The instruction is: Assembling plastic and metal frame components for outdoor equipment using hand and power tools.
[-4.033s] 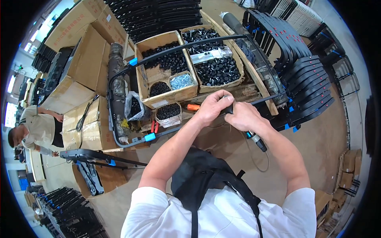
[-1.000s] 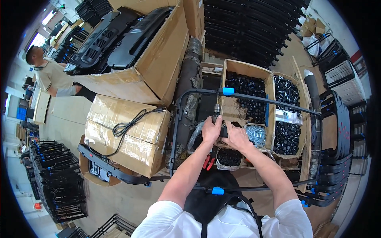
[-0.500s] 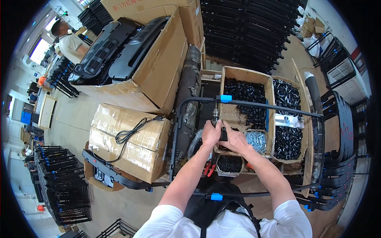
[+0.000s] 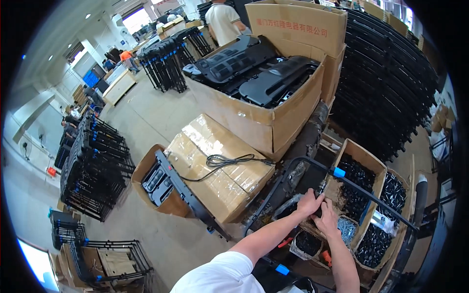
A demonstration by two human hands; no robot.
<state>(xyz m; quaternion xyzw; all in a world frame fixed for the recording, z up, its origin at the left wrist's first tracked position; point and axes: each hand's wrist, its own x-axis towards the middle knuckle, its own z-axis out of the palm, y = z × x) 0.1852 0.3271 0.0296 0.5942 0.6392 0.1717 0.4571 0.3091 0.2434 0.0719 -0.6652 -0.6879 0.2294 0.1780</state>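
Both of my hands are close together inside a black tubular frame point(image 4: 375, 199) with blue clips, over the parts boxes. My left hand point(image 4: 309, 203) has its fingers closed beside a small metallic piece point(image 4: 322, 185); what it grips is mostly hidden. Just to its right, my right hand point(image 4: 326, 219) curls with its fingertips close to the left thumb, and its contents cannot be made out. Silver screws point(image 4: 346, 229) fill a small box beside the right hand. Below the hands stands a small tub of black screws point(image 4: 308, 242), near a red-handled tool point(image 4: 285, 242).
Black caps point(image 4: 359, 171) and black bolts point(image 4: 393, 190) lie in larger cartons to the right. A taped carton point(image 4: 220, 166) with a black cable point(image 4: 229, 159) stands left. Behind it, an open carton point(image 4: 278, 117) holds black plastic covers. Stacked black frames point(image 4: 386, 83) rise at the back right.
The view has swung left, so the boxes, frame and hands appear farther right and lower. My hands stay together at about the same spot within the frame.
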